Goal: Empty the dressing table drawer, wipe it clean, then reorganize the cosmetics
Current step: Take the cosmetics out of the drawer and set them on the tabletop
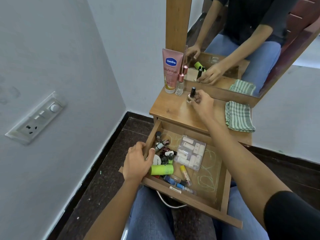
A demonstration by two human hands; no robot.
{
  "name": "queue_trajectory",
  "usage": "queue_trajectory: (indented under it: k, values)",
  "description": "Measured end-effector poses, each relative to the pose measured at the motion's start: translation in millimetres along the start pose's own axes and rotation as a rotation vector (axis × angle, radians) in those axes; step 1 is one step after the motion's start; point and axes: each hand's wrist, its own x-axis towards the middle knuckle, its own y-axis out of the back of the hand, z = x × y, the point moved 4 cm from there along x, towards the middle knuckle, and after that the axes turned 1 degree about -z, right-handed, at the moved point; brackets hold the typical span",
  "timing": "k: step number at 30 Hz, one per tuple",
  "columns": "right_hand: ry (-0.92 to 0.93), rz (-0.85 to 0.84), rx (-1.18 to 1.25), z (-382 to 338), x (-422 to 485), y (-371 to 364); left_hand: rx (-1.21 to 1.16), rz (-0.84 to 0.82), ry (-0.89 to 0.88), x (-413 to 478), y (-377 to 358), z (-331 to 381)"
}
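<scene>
Right hand (202, 104) pinches a nail polish bottle (191, 96) upright near the worktop (174, 111) back edge; left hand (136, 161) grips the drawer (223, 193) left wall.

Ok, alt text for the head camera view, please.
A person's right hand holds a nail polish bottle on the dressing table, while the left hand grips the side of the open drawer full of cosmetics.
</scene>
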Motion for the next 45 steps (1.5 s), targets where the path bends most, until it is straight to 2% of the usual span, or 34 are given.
queue_trajectory:
  k: [4,16,18,20,23,25,27,29,32,36,41,45]
  values:
    - [-0.032,0.097,0.067,-2,8,-7,0.003,0.004,0.004,0,0,0]
    - [-0.167,0.23,0.085,-3,29,-21,-0.002,0.002,0.02,1,0,1]
    - [-0.124,0.268,0.094,-11,15,-17,-0.002,0.002,0.021,1,0,0]
    - [0.035,0.28,0.105,-26,-12,-14,0.003,0.003,0.02,1,0,-1]
    - [0.326,0.1,0.077,-40,-71,-27,0.011,0.002,0.012,1,0,1]
    - [0.42,-0.101,-0.004,-29,-109,-48,0.008,0.002,0.009,1,1,2]
    - [0.354,-0.3,-0.072,-12,-133,-70,0.012,0.005,0.002,1,1,3]
    - [0.197,-0.395,-0.079,2,-141,-86,0.02,0.005,0.0,0,1,2]
    - [0.014,-0.436,-0.016,7,-136,-98,0.018,0.004,0.008,-1,2,1]
    - [-0.082,-0.515,0.005,8,-125,-116,0.016,0.006,0.008,-1,1,2]
    - [-0.045,-0.471,0.043,-2,-119,-124,0.013,0.015,-0.002,0,0,1]
    - [0.018,-0.404,-0.059,-7,-124,-120,0.01,0.013,-0.007,0,0,0]
